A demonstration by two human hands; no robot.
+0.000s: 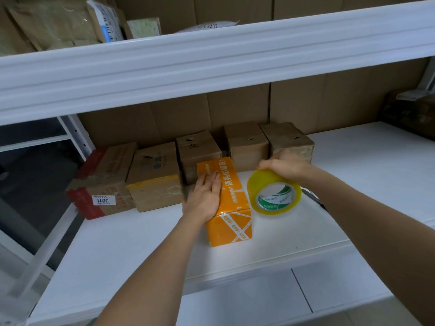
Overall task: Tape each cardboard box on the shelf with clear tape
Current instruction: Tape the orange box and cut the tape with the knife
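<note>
An orange cardboard box (231, 208) with white printed tape stands on the white shelf (141, 243), pulled forward from the row. My left hand (204, 196) lies flat on its top with straight fingers. My right hand (284, 164) grips the top of a roll of clear yellowish tape (274, 192) that stands on edge just right of the orange box. Behind them several brown cardboard boxes line the back, among them a red-taped one (103, 184), a yellow-edged one (155, 182) and a shiny taped one (287, 141).
An upper white shelf beam (211, 64) crosses overhead, with parcels stacked above it. A dark parcel (409, 114) sits at the far right. A dark pen-like object (314, 196) lies right of the tape roll. The shelf's front edge runs below my forearms.
</note>
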